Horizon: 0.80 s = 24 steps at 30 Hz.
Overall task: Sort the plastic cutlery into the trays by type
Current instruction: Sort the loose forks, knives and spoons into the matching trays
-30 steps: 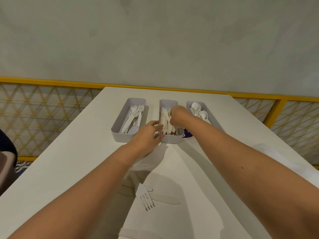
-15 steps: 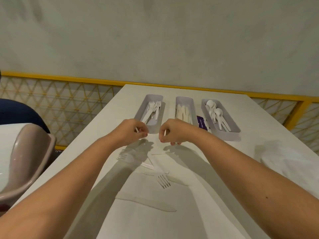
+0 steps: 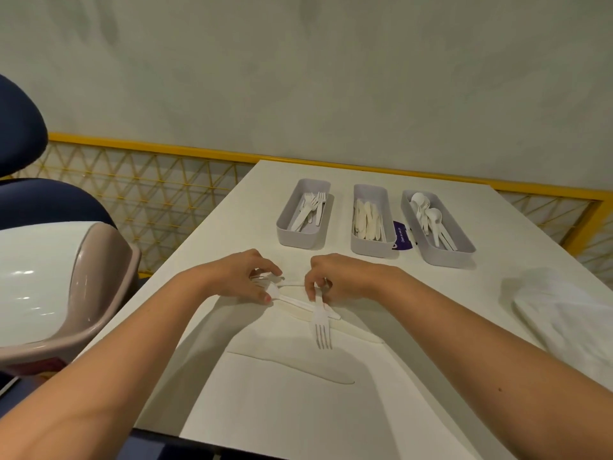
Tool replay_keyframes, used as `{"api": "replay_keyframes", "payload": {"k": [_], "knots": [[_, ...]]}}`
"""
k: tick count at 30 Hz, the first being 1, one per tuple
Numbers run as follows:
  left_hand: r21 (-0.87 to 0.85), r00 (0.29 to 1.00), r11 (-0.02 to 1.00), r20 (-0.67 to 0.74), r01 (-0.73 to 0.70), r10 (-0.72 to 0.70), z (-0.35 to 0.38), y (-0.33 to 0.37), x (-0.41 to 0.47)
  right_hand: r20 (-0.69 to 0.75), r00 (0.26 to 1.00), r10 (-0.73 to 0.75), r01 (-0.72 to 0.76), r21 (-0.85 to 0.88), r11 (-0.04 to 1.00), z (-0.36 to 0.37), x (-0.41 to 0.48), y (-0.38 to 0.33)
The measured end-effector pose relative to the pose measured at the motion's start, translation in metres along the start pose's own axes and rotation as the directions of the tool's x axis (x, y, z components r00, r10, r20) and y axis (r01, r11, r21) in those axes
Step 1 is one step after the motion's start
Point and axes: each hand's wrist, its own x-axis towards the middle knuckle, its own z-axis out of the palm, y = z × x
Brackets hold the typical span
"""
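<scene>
Plastic cutlery (image 3: 295, 302) lies loose in a small crossed heap on the counter (image 3: 232, 410) in front of me. The rest sits sorted at twelve to one o'clock: forks in the left tray (image 3: 298, 239), knives in the middle tray (image 3: 371, 248), spoons in the right tray (image 3: 442, 257). My right hand (image 3: 335, 277) pinches the handle of a fork (image 3: 322, 322) whose tines point to six o'clock. My left hand (image 3: 238, 277), just at nine o'clock of it, is curled on a white utensil (image 3: 272, 289). The fork rests across other handles, so I judge that a quick lift could drag or flick these light pieces, perhaps off the near edge. With both hands so close, one pull could also upset the other's grip. A pale knife (image 3: 292, 366) at six o'clock nearly matches the counter and would be easy to overlook. I cannot tell whether the left hand has a fork, a spoon or both, since its fingers cover most of it, nor how many pieces lie under the heap. A purple label (image 3: 402, 235) between the middle and right trays is too small to read, and I cannot see whether the crumpled plastic bag (image 3: 564, 313) at three o'clock holds more.
</scene>
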Motion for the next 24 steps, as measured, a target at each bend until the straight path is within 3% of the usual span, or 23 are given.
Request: {"api": "replay_keyframes", "payload": {"k": [7,14,20,24], "knots": [[-0.088,0.993,0.995,-0.118,-0.041,0.03,0.005,-0.003,-0.002,-0.079,0.997,0.015,-0.008,0.09,0.996,-0.01,-0.008,0.015],[-0.127,0.988,0.992,-0.151,0.009,-0.028,0.004,-0.012,-0.004,-0.236,0.952,0.196,-0.119,0.303,0.945,0.009,0.0,0.01],[0.039,0.977,0.999,-0.211,-0.023,0.03,0.013,-0.013,0.0,-0.227,0.956,0.188,-0.096,0.361,0.928,0.03,0.014,-0.002],[0.06,0.952,0.997,-0.3,-0.043,0.059,0.018,-0.016,0.004,-0.215,0.968,0.132,-0.043,0.375,0.926,0.033,0.012,-0.004]]}}
